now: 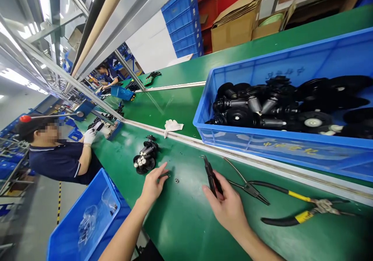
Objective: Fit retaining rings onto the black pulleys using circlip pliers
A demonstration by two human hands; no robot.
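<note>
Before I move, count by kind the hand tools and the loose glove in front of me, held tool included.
Black-handled tool in the right hand: 1
Pliers on the green bench: 2
Loose white glove: 1
Total: 4

A green workbench [186, 214] carries a cluster of black-and-white round parts [145, 156], a tiny silvery metal piece [176, 180], slender metal pliers [249, 187], black-and-yellow-handled pliers [302, 216], a white fabric glove [174, 126] and a blue plastic crate [241, 139].
</note>
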